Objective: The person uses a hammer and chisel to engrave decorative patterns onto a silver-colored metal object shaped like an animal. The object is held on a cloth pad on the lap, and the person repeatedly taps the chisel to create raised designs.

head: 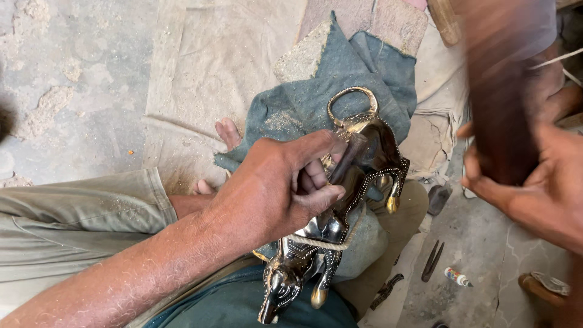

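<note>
While the person sits on the ground, the head view shows a dark polished metal animal figurine (340, 231) with brass-coloured horns, hooves and dotted trim lying across the lap on a grey-blue cloth (340, 91). A cord is wrapped round the figurine's middle. The left hand (273, 188) rests on the figurine's back, its thumb and fingers pinched round a thin dark metal punch (347, 161) whose tip points at the figurine near its curled tail. To the right of the figurine, the right hand (540, 182) is closed round a thick dark wooden mallet (501, 91), blurred and raised above the figurine. Bare toes (228, 130) peek out from under the cloth, just left of the figurine. On the floor to the figurine's right lie small dark pliers (432, 260) and a small tube (456, 277).
</note>
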